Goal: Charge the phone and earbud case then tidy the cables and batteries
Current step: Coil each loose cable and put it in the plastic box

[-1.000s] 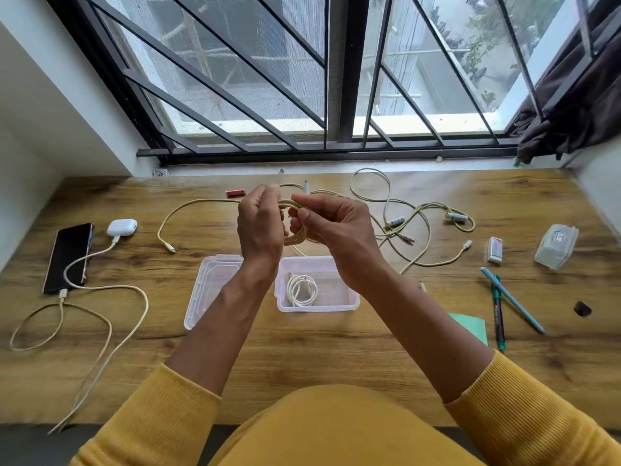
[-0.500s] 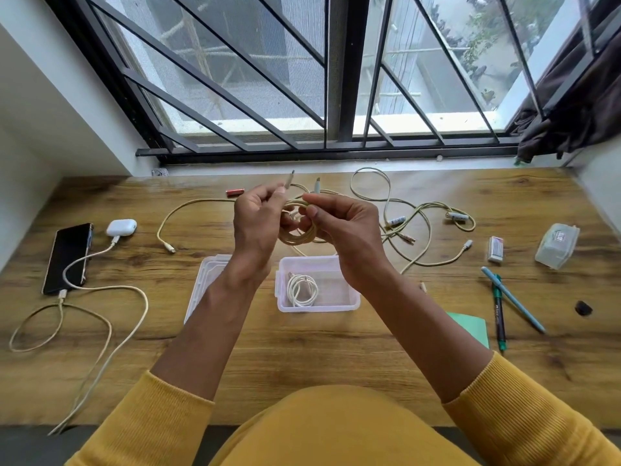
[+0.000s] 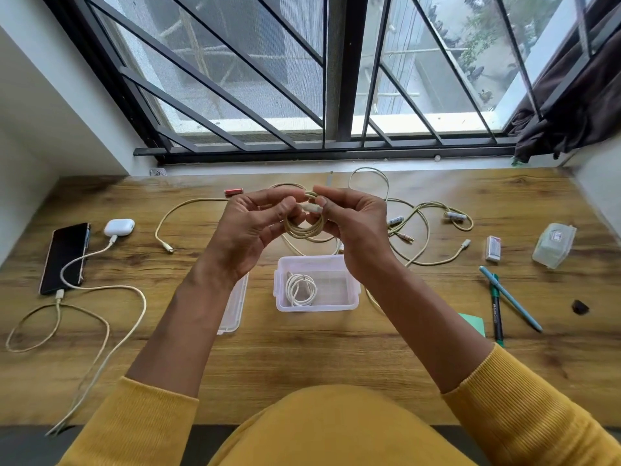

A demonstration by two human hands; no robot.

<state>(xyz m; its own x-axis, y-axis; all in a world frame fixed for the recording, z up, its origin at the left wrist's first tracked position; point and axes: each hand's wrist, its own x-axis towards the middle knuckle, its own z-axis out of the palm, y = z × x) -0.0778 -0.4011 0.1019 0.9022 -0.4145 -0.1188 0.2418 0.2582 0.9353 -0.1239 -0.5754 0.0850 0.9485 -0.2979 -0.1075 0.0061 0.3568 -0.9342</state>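
Yellowish braided cable coil (image 3: 304,227) held above wooden desk (image 3: 302,358); pinched by left hand (image 3: 250,230) and right hand (image 3: 353,227), white plug at right fingertips. Below: clear plastic box (image 3: 349,306), smooth white coiled cable (image 3: 300,289) inside. Phone (image 3: 64,257), glossy earbud case (image 3: 119,227) far left, cabled.

We are seeing bright, even daylight coming through the barred window (image 3: 336,79), casting only soft shadows on the worktop (image 3: 302,358). The wide lens is bending the edges; focus is holding sharp throughout.
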